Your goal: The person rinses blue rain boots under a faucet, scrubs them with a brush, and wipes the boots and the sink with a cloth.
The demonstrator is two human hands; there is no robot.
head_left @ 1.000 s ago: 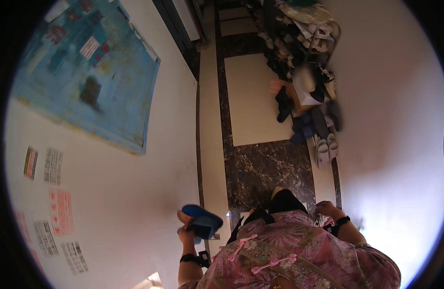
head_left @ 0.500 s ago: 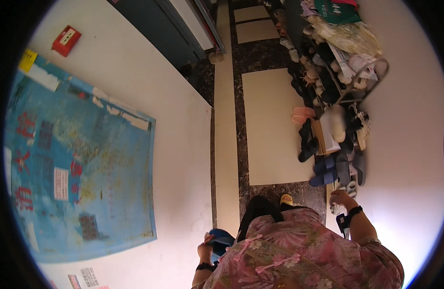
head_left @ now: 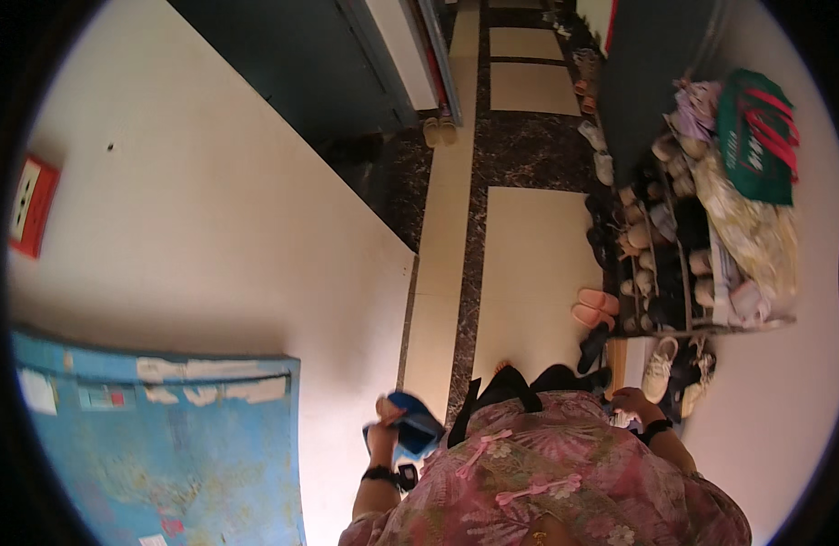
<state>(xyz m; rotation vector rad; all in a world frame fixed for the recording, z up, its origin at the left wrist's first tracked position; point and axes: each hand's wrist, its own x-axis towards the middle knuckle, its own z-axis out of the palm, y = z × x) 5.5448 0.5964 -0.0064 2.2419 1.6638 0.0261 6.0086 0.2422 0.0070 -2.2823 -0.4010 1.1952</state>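
My left hand (head_left: 384,428) is raised at my side and grips a blue shoe or slipper (head_left: 413,426) with a dark inside. A dark band sits on that wrist. My right hand (head_left: 631,401) hangs low by my right hip near the shoes on the floor; its fingers are curled and I cannot tell whether it holds anything. A dark band is on that wrist too. My pink flowered top (head_left: 547,473) fills the lower middle of the view.
A shoe rack (head_left: 674,264) packed with several shoes and topped with bags and cloth stands along the right wall. Pink slippers (head_left: 594,308) and white sneakers (head_left: 658,369) lie on the floor. A blue map poster (head_left: 156,446) and a red box (head_left: 30,205) hang on the left wall. A dark doorway (head_left: 328,73) opens ahead.
The view has tilted up along the corridor, so the poster slid down and the doorway appeared. My left hand still holds the blue shoe; my right hand stays low.
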